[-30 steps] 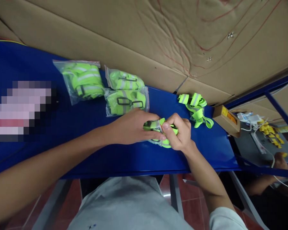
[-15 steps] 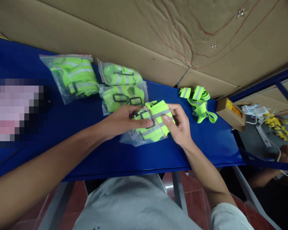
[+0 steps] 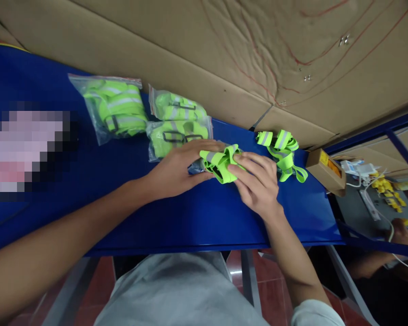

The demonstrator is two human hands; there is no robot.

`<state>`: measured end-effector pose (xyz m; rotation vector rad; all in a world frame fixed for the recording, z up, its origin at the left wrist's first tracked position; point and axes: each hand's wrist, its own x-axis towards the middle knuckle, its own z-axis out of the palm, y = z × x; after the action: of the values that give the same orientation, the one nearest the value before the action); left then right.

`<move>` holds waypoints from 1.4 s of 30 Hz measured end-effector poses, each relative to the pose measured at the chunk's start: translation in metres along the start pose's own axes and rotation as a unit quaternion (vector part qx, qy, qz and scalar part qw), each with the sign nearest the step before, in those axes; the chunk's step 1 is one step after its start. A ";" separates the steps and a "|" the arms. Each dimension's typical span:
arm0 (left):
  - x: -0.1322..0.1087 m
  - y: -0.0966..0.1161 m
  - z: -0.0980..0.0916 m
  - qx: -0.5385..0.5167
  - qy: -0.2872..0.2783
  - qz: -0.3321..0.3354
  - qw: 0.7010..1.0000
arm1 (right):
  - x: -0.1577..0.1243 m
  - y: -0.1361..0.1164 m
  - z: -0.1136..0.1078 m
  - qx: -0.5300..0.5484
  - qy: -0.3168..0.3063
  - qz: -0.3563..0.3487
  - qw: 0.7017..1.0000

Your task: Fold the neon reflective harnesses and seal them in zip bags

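Between my hands is a folded neon-yellow reflective strap (image 3: pixel 215 158) with grey stripes, its looped end facing me. A little of a clear plastic bag (image 3: pixel 195 169) shows around its left side. My left hand (image 3: pixel 177 170) is closed around the bag, thumb below and fingers above; most of the bag is hidden behind it. My right hand (image 3: pixel 258 181) grips the strap from the right, fingertips pressing on its folds. Just behind my left hand, two bagged straps (image 3: pixel 177 131) with black buckles lie on the table.
A larger bagged strap (image 3: pixel 119 108) lies further left on the blue table (image 3: pixel 177 222). Loose reflective straps (image 3: pixel 284 154) and a small cardboard box (image 3: pixel 326 170) are at the right. Cardboard (image 3: pixel 190 50) lines the back. Another person's hand (image 3: pixel 401 233) appears at far right.
The strap and bag have been tipped so the strap's looped end faces me. My right hand has shifted its fingers on top of the folds. The view has moved slightly.
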<state>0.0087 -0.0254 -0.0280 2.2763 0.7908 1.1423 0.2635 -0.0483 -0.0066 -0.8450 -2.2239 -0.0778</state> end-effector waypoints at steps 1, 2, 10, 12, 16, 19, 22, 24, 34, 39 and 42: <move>-0.002 0.000 0.001 0.051 0.016 0.023 0.998 | 0.000 0.000 0.001 0.018 0.003 0.014 1.000; -0.004 0.001 0.002 0.105 0.030 0.036 0.993 | 0.000 0.000 0.002 0.048 0.016 0.044 0.998; -0.012 0.014 0.016 0.343 0.079 0.095 0.931 | 0.002 -0.016 0.024 0.275 -0.029 0.252 0.927; -0.010 0.013 0.017 0.334 0.067 0.086 0.936 | 0.001 -0.016 0.028 0.276 -0.006 0.270 0.922; -0.007 0.011 0.015 0.242 0.053 0.056 0.967 | -0.002 -0.005 0.033 0.255 0.024 0.278 0.926; -0.008 0.014 0.016 0.239 0.109 0.013 0.965 | -0.007 -0.002 0.035 0.192 0.025 0.232 0.953; -0.008 0.016 0.018 0.309 0.140 0.002 0.941 | -0.009 -0.008 0.036 0.134 0.020 0.189 0.973; -0.008 0.016 0.019 0.334 0.121 0.016 0.935 | -0.009 -0.013 0.035 0.124 0.015 0.169 0.978; -0.007 0.025 0.020 0.362 0.067 0.019 0.930 | -0.007 -0.020 0.052 0.183 0.064 0.253 0.948; -0.008 0.035 0.026 0.399 0.062 0.056 0.913 | -0.006 -0.023 0.058 0.224 0.080 0.279 0.930; -0.009 0.037 0.029 0.404 0.052 0.100 0.908 | -0.005 -0.026 0.052 0.183 0.093 0.259 0.944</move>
<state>0.0389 -0.0625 -0.0259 3.0432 1.2774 1.1670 0.2180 -0.0563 -0.0421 -1.1245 -1.7044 0.4731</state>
